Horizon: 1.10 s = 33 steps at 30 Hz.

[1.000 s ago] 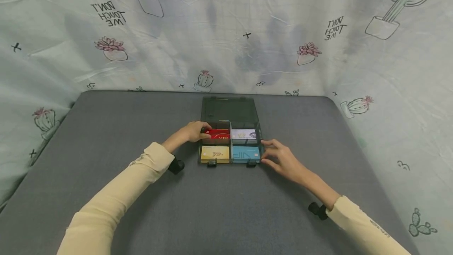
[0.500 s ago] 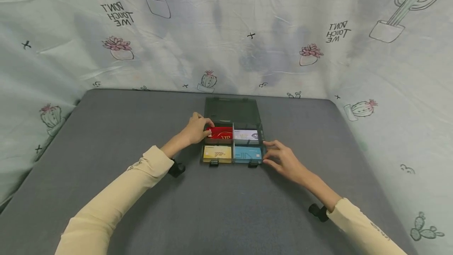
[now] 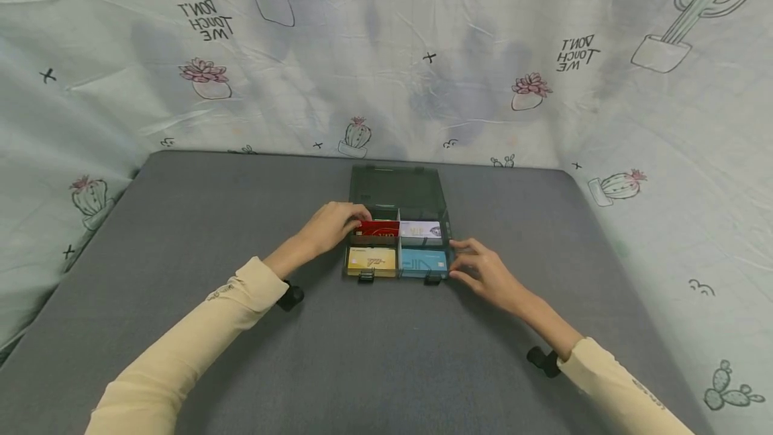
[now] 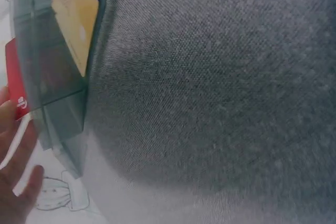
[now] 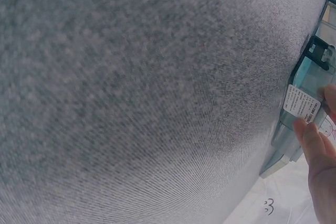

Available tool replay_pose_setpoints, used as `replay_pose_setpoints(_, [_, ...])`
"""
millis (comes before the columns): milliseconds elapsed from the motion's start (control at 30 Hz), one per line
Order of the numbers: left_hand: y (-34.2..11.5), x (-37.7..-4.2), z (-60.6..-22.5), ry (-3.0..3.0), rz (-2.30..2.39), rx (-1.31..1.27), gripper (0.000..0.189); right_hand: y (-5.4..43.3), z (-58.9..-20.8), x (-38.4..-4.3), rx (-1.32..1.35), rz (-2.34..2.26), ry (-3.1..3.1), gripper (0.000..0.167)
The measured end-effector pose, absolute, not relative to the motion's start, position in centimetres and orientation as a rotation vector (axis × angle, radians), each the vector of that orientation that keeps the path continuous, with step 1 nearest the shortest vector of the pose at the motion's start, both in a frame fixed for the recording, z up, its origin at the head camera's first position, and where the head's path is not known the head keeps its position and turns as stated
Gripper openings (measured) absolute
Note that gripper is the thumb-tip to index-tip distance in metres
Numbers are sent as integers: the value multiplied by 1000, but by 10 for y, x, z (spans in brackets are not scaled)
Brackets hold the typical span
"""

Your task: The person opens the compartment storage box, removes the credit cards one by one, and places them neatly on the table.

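Observation:
A dark translucent four-compartment box stands on the grey table with its lid raised at the back. My left hand pinches a red card at the left end of the back-left compartment. In the left wrist view the red card shows above the box's side wall, under my fingertips. A white card stack lies back right, yellow cards front left, blue cards front right. My right hand rests its slightly bent fingertips against the box's right side, near a white label.
The grey tabletop extends around the box. A cactus-print cloth hangs behind the table and along its sides. Two dark latches, one being the left latch, stick out from the box's front edge.
My left hand has shifted slightly right, and the red card now stands tilted, with part of the compartment visible behind it. My right hand keeps its place at the box's side.

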<state>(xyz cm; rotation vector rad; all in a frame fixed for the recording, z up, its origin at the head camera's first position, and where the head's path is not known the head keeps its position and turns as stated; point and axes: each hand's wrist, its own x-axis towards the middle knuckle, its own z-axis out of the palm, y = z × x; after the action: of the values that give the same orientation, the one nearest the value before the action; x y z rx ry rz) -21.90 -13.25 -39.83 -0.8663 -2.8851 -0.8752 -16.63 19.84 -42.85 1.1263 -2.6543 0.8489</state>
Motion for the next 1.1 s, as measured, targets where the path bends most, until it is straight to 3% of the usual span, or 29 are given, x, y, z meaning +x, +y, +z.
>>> replay_pose_setpoints(233, [-134,-229,-404,-2862,-1034,-842,19,198,-430,-166,1108,870,-2663,8])
replay_pose_setpoints(867, [-145,-234,-417,-2934,-1029,-1108,28,196,-430,-168,1107,931,-2651,9])
replay_pose_setpoints(1100, [-146,-239,-419,-2698,-1215,-924,24,198,-430,-168,1086,932,-2670,9])
